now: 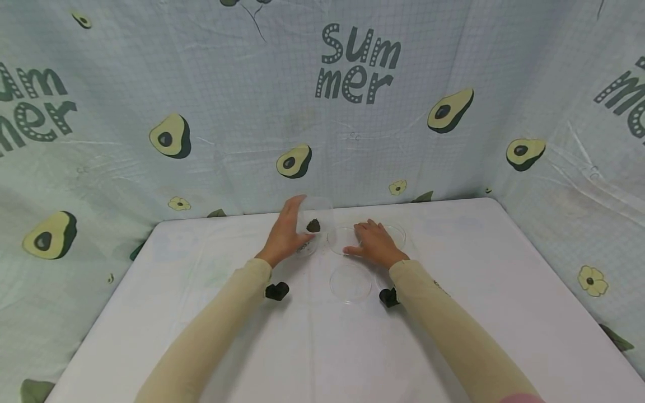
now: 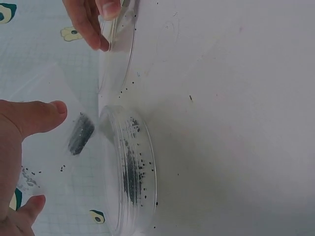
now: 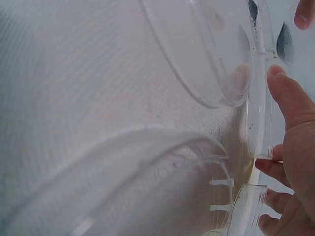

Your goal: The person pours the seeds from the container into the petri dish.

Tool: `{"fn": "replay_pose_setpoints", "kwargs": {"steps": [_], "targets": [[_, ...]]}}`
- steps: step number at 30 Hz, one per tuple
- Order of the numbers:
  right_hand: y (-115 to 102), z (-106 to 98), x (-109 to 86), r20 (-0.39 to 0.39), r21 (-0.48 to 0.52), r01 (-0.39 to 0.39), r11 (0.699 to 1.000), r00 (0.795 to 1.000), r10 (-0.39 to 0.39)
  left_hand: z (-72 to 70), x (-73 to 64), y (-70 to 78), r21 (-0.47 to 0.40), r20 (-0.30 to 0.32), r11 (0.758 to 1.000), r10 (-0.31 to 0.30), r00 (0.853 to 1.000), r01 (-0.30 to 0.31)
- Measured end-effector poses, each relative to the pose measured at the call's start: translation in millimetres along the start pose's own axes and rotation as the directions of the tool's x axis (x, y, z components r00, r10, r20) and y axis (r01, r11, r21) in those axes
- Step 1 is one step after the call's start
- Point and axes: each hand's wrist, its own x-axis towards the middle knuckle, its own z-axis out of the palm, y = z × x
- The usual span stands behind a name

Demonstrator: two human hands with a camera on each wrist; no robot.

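My left hand [image 1: 284, 235] grips a clear plastic bag [image 2: 54, 88], thumb [image 2: 44, 117] lying across its face. Inside it show a dark clump [image 1: 313, 225] and small black grains. Right beside the bag, a clear petri dish [image 2: 150, 169] holds black grains like seeds. To the right, my right hand [image 1: 375, 243] has its thumb and fingertips at the rim of another clear petri dish [image 1: 332, 246]. The right wrist view shows that dish's side wall [image 3: 261, 128] between thumb and forefinger, the other fingers by a neighbouring dish [image 3: 246, 209].
Nearer the front lies another clear dish [image 1: 351, 284], with one more partly hidden under the right wrist. Black grains are scattered on the white table [image 2: 221, 162]. A printed cloth [image 1: 242, 112] hangs behind the table's back edge.
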Motion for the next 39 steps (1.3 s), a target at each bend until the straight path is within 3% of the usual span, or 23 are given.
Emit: {"fn": "replay_pose_setpoints", "kwargs": {"steps": [15,24,39], "targets": [[0,-1,-0.5,-0.002,-0.005,0.01,1.0,1.0,-0.01,3.3,6.0,5.9,0.089,-0.006,0.989,0.121,0.993,-0.12],[0,-2,-0.2,0.002,-0.007,-0.004,1.0,1.0,0.004,2.6,9.5,15.3,0.161,0.036,0.978,0.125,0.992,-0.129],[0,-2,-1.4,-0.013,-0.006,0.018,1.0,1.0,-0.018,11.8,13.3,19.2,0.221,0.091,0.949,0.21,0.974,-0.225]]}}
